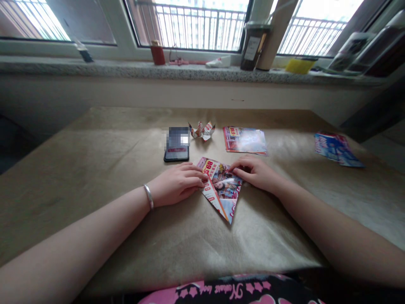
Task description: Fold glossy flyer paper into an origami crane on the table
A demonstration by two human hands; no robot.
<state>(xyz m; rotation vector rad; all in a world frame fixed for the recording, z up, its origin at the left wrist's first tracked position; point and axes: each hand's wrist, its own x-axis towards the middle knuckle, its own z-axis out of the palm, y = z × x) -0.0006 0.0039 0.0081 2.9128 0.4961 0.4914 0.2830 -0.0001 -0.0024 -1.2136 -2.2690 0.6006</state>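
Observation:
A colourful printed paper (221,190), folded into a downward-pointing triangle, lies on the tan-covered table (95,169) in front of me. My left hand (177,183) rests on the paper's left edge, fingers together and pressing it flat; a silver bracelet sits on that wrist. My right hand (256,172) presses the paper's upper right corner with curled fingertips. Both hands touch the paper from opposite sides.
A dark phone (177,145) lies just behind my left hand. A small folded paper figure (202,129) and a flat flyer (245,140) sit further back, another flyer (337,148) at the right. The windowsill holds a red cup (157,54), a dark jar (254,46) and a yellow box (299,65).

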